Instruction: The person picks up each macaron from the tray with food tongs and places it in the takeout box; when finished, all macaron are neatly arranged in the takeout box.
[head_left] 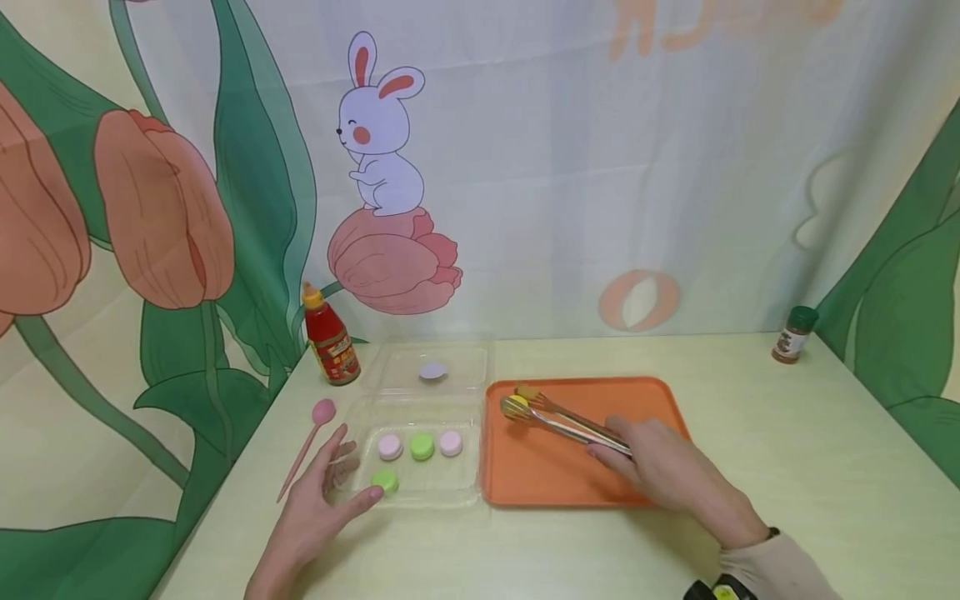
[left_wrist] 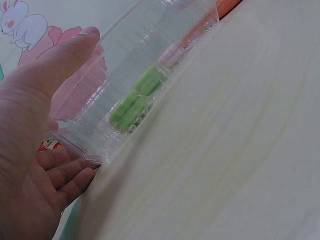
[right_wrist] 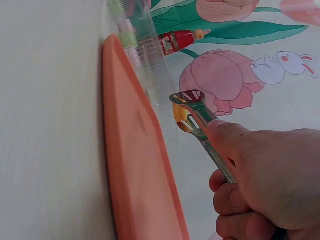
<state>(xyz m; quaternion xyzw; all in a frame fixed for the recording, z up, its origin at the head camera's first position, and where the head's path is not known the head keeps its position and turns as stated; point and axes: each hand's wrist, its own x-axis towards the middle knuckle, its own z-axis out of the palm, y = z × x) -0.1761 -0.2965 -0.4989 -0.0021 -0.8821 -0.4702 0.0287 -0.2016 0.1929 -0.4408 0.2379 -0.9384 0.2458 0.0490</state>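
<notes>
Metal tongs (head_left: 573, 427) are gripped in my right hand (head_left: 663, 462) over the orange tray (head_left: 570, 477). Between the tong heads is a yellow macaron (head_left: 518, 403); the right wrist view also shows the yellow macaron (right_wrist: 180, 112) there. My left hand (head_left: 318, 504) is at the left edge of a clear plastic box (head_left: 442, 493), thumb and fingers spread about its corner. Inside the box are pink macarons, one being this pink macaron (head_left: 390, 447), and green macarons, such as this green macaron (head_left: 422, 446). The left wrist view shows the left fingers (left_wrist: 70, 182) beside the box's wall.
The box's lid (head_left: 465, 367) lies opened behind it, with a small white oval (head_left: 432, 372) on it. A pink spoon (head_left: 323, 412) and a red sauce bottle (head_left: 332, 346) are at the left. A green-capped spice jar (head_left: 795, 335) stands far right.
</notes>
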